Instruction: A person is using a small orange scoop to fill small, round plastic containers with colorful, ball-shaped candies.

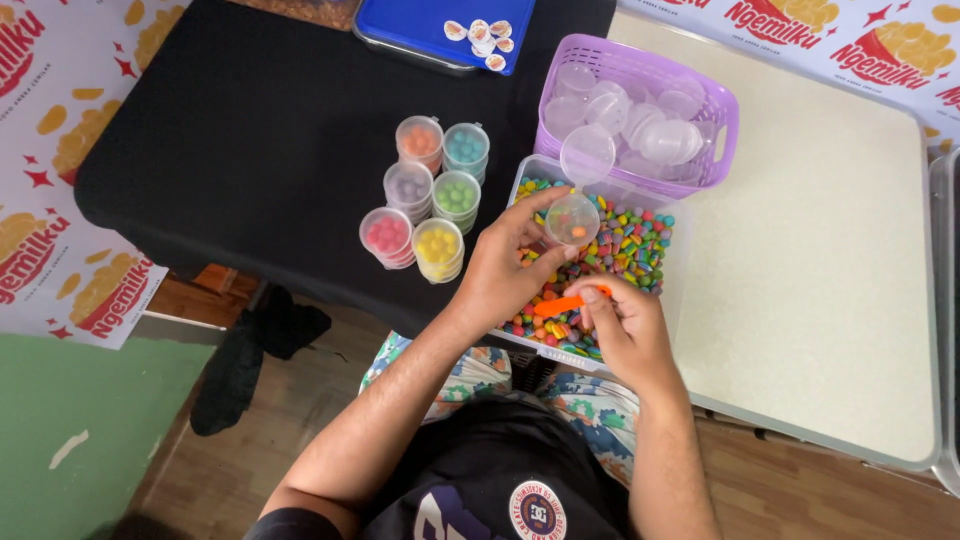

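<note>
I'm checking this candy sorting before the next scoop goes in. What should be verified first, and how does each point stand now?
1. Small clear cup held by left hand: ok, mouth facing up toward the camera.
2. Cup's hinged lid open: ok.
3. Orange scoop gripped in right hand: ok.
4. Scoop loaded with candy: cannot tell.
5. Cup has room left: ok, only a few pieces inside.
6. Cup over the candy tray, so spills fall back: ok.
</note>
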